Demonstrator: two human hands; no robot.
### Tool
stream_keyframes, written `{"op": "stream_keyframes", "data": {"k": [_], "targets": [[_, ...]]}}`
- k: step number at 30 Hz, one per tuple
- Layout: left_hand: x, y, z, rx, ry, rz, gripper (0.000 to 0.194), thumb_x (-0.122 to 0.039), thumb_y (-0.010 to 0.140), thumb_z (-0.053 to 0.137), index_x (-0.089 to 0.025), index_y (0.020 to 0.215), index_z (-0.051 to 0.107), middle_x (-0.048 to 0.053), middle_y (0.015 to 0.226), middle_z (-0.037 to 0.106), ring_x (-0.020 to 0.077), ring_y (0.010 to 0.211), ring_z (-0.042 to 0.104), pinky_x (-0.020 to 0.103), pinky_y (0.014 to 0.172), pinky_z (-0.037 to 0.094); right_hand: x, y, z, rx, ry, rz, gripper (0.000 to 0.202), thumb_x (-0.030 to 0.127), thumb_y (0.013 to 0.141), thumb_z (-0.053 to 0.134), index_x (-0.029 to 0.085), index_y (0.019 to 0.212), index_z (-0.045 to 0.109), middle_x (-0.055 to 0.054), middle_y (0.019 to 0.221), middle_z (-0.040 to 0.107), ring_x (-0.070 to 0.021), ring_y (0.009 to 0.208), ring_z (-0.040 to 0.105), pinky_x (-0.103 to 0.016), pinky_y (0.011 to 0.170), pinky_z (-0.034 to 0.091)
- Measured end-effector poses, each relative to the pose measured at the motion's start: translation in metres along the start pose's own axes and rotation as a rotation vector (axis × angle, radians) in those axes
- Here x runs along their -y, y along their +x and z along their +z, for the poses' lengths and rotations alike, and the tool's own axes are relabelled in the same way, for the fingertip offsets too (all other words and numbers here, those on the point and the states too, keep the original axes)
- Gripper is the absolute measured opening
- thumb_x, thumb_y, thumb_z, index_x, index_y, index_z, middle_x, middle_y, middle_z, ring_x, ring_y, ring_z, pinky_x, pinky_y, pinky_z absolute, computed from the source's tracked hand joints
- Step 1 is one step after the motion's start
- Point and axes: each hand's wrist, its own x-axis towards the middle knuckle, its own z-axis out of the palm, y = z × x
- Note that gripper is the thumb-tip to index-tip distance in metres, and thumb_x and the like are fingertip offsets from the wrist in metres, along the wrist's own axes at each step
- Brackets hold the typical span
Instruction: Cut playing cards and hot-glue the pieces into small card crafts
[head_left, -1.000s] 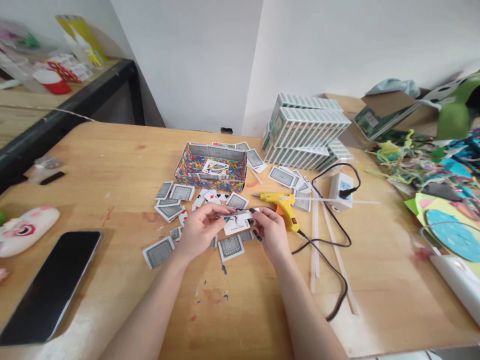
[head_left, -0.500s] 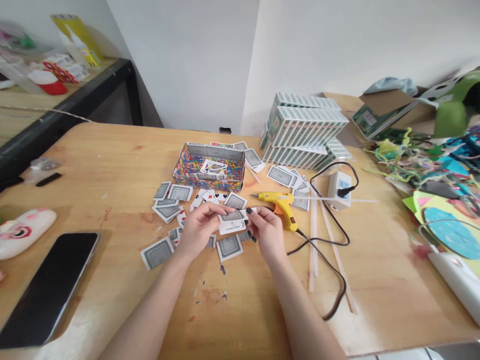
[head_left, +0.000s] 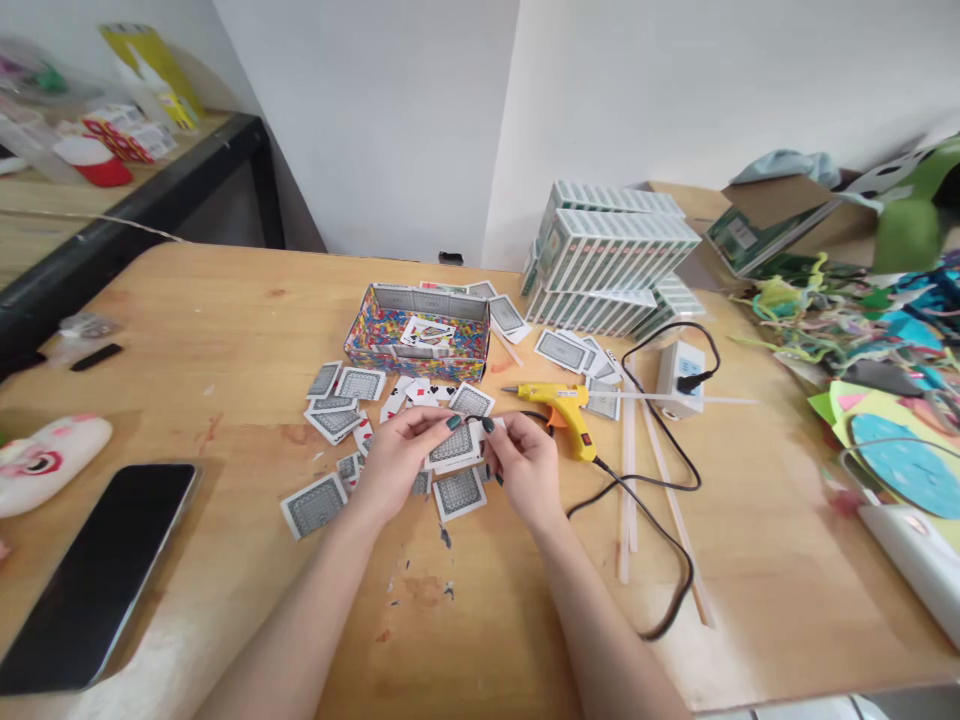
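- Head view: playing card (head_left: 451, 449) above the surface (head_left: 499, 600), between left hand (head_left: 395, 457) and right hand (head_left: 529, 467).
- Both grips pinch it near its far edge.
- Probably light, springy, easily creased; best held by edges.

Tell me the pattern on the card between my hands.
The held card shows a fine grey pattern with a white border; best in head view.

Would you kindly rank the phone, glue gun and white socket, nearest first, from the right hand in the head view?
1. Glue gun, just beside the right hand
2. White socket, farther right
3. Phone, across on the left
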Motion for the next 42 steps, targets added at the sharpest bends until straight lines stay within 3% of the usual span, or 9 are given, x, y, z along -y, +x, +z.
{"op": "stream_keyframes", "data": {"k": [5, 11, 21, 33, 42], "targets": [[0.002, 0.0, 0.0, 0.061, 0.129, -0.069, 0.029, -0.034, 0.065, 0.069, -0.017, 0.088, 0.07, 0.005, 0.085, 0.071, 0.0195, 0.08, 0.063, 0.03, 0.072, 0.048, -0.001, -0.001, 0.001, -0.011, -0.062, -0.034, 0.023, 0.038, 0.079, 0.053, 0.018, 0.068, 0.052, 0.005, 0.05, 0.047, -0.008, 0.041, 0.04, -0.021, 0.04, 0.031], [-0.002, -0.002, 0.002, 0.053, 0.147, -0.021, 0.025, -0.034, 0.062, 0.071, -0.017, 0.08, 0.071, 0.006, 0.087, 0.071, 0.0202, 0.082, 0.063, 0.03, 0.075, 0.047, -0.007, -0.001, 0.002, -0.057, -0.146, -0.097, 0.023, 0.039, 0.079, 0.051, 0.018, 0.068, 0.052, 0.004, 0.052, 0.045, -0.0096, 0.045, 0.039, -0.022, 0.042, 0.032], [-0.007, -0.004, 0.003, 0.054, 0.222, 0.005, 0.019, -0.032, 0.061, 0.072, -0.018, 0.074, 0.073, 0.005, 0.076, 0.071, 0.0198, 0.073, 0.062, 0.03, 0.072, 0.046, -0.008, -0.003, 0.003, -0.058, -0.12, -0.063, 0.02, 0.038, 0.078, 0.051, 0.02, 0.069, 0.052, 0.003, 0.054, 0.045, -0.0106, 0.046, 0.039, -0.023, 0.042, 0.032], [-0.011, -0.005, 0.0, 0.162, 0.292, -0.034, 0.02, -0.034, 0.062, 0.071, -0.017, 0.073, 0.073, 0.004, 0.075, 0.07, 0.0184, 0.074, 0.061, 0.027, 0.07, 0.045, -0.01, -0.003, 0.001, -0.023, -0.178, -0.069, 0.017, 0.032, 0.078, 0.05, 0.018, 0.069, 0.054, 0.002, 0.055, 0.047, -0.0111, 0.049, 0.041, -0.023, 0.046, 0.033], [-0.006, -0.007, 0.006, 0.023, 0.195, 0.046, 0.018, -0.029, 0.064, 0.069, -0.016, 0.076, 0.07, 0.004, 0.076, 0.069, 0.0173, 0.072, 0.06, 0.026, 0.068, 0.045, 0.0, 0.005, -0.005, 0.02, -0.074, -0.031, 0.024, 0.041, 0.074, 0.059, 0.017, 0.076, 0.06, -0.001, 0.063, 0.057, -0.0111, 0.053, 0.047, -0.023, 0.048, 0.038]]}}
